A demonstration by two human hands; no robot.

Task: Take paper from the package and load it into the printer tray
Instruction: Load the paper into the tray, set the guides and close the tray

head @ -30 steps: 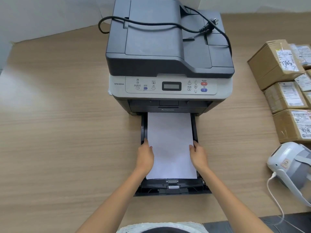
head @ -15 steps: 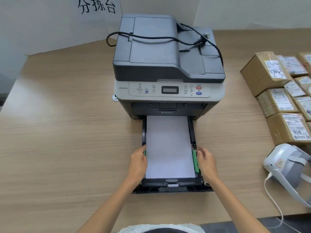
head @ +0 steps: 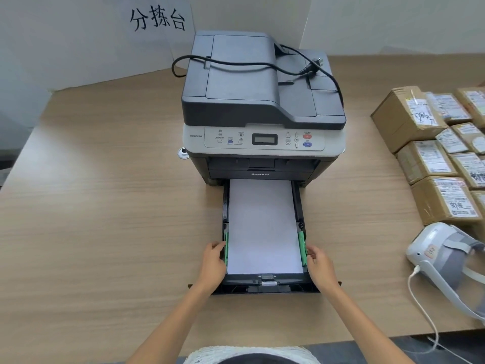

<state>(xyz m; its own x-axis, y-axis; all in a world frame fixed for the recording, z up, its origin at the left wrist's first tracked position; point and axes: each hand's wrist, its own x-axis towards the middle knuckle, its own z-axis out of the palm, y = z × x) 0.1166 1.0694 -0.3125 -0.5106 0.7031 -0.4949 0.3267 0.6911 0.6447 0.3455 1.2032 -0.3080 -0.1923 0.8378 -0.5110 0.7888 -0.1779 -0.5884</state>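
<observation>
With paper [head: 263,227] lying in the pulled-out tray [head: 267,286], your left hand [head: 212,261] and right hand [head: 319,264] pinch the green guides [head: 302,248]; ease them snug, never bowing the sheets.

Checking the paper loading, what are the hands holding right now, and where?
Nothing is lifted. Each hand is at a green side guide of the open tray: left hand at the left guide, right hand at the right guide.
</observation>
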